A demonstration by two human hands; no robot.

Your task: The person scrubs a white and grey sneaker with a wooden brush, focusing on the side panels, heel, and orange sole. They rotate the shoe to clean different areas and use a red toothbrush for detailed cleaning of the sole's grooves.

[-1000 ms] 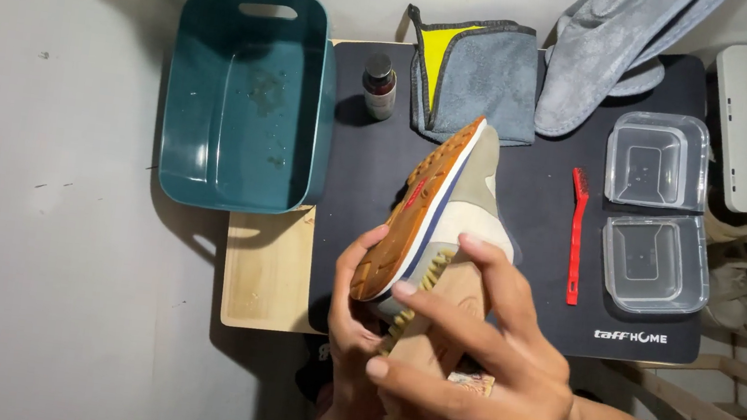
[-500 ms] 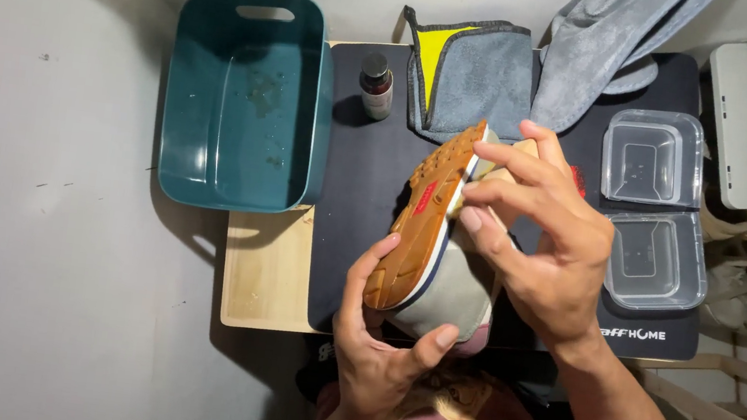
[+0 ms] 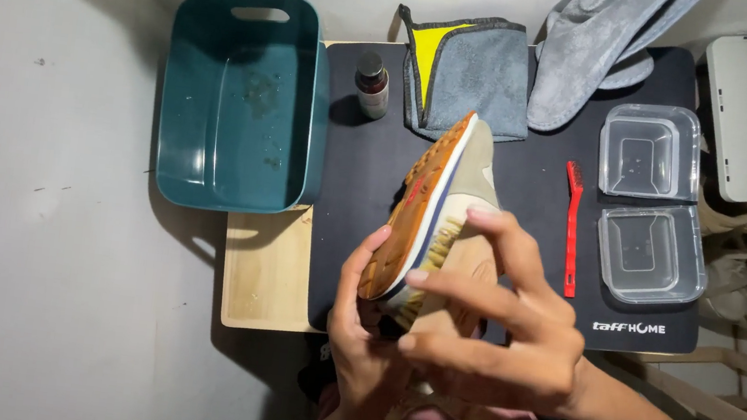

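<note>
Sneaker [image 3: 435, 213] stood tilted above the black counter mat [image 3: 366, 190], toe pointing away from you, your left hand [image 3: 358, 332] clasping its heel while your right hand [image 3: 496, 334] curled over its upper, nearer.

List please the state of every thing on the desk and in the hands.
shoe: tilted on edge, sole facing left, held in both hands
left hand: gripping the shoe
right hand: holding a wooden brush against the shoe
teal tub: empty
two clear containers: open, empty
small bottle: upright, capped
red brush: lying flat
</note>
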